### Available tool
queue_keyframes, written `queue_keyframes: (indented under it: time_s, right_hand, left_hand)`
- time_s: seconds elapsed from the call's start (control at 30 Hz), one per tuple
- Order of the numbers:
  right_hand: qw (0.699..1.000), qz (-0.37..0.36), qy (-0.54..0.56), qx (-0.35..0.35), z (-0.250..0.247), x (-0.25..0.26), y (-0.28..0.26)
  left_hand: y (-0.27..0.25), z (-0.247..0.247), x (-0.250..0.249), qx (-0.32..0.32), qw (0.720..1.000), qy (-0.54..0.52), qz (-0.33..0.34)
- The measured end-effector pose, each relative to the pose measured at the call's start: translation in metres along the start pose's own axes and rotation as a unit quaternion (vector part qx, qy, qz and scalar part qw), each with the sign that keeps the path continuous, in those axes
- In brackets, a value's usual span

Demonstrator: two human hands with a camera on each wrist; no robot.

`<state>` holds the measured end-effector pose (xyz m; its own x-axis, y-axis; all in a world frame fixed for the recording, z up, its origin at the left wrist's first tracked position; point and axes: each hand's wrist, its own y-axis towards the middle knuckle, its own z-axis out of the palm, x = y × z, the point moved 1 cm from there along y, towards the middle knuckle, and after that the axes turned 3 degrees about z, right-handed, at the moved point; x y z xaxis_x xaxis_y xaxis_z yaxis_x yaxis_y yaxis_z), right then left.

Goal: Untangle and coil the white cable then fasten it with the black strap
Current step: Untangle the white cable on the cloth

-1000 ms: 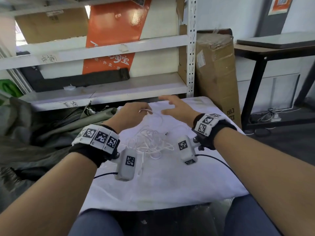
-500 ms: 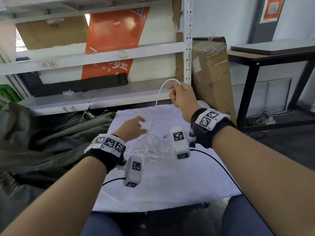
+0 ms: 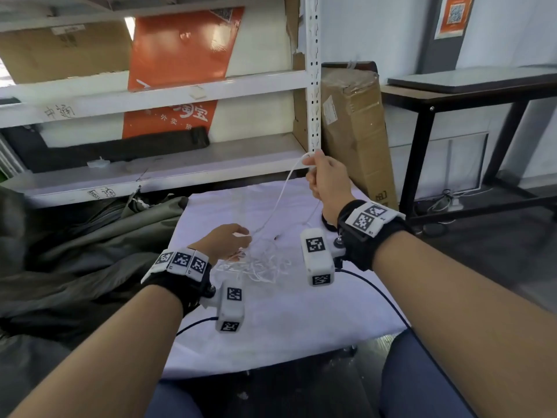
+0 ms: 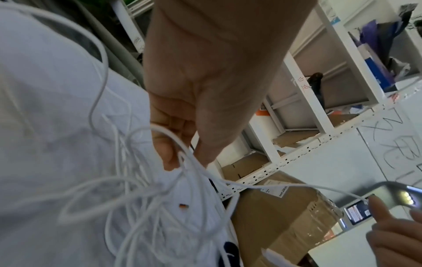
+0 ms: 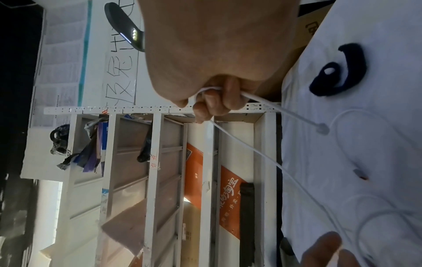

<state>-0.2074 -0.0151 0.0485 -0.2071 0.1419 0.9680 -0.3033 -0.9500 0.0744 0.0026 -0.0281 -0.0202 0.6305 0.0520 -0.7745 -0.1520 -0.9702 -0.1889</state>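
One counter [image 3: 301,327], covered by a white cloth, is seen in front of one white shelf unit [image 3: 313,86]. One white cable [image 3: 256,267] lies on the counter as a loose tangle. One strand is lifted from the tangle up to the right hand [image 3: 327,179], whose grip is closed around it above the counter. The left hand [image 3: 224,241] is held at the tangle, and a strand is pinched in its curled fingers [image 4: 166,153]. One black strap [image 5: 338,72] lies on the counter beside the right wrist.
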Motion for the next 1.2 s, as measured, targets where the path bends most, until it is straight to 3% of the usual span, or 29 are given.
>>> queue_keyframes:
  time_s: [0.13,0.27,0.47,0.67,0.77,0.83,1.0,1.2]
  right_hand:
    - [0.999,-0.026,-0.025,0.001,-0.002,-0.003,-0.001]
    - [0.997,-0.046,-0.052,-0.015,-0.003,-0.011,-0.003]
    - [0.994,-0.062,-0.083,-0.036,-0.009,-0.025,-0.010]
    - [0.995,-0.049,-0.070,-0.052,-0.015,-0.033,-0.001]
    - [0.995,-0.037,-0.066,-0.064,-0.020,-0.041,0.009]
    - [0.995,-0.012,-0.058,-0.078,-0.023,-0.047,0.016]
    - [0.995,0.036,-0.084,-0.037,-0.025,-0.070,0.022]
    - [0.986,0.022,-0.167,-0.022,-0.027,-0.097,0.027]
  left_hand:
    - [0.001,0.015,0.002,0.027,0.995,-0.083,-0.040]
    - [0.006,0.014,0.006,-0.048,0.988,-0.145,-0.037]
    - [0.015,-0.011,0.004,-0.147,0.958,-0.242,0.044]
    - [0.037,-0.039,-0.038,-0.204,0.924,-0.278,0.163]
    - [0.043,-0.050,-0.058,-0.300,0.916,-0.149,0.222]
    - [0.043,-0.048,-0.059,-0.332,0.916,-0.046,0.221]
    - [0.044,-0.009,-0.024,-0.170,0.967,0.079,0.170]
    - [0.043,0.009,-0.004,-0.179,0.962,0.155,0.137]
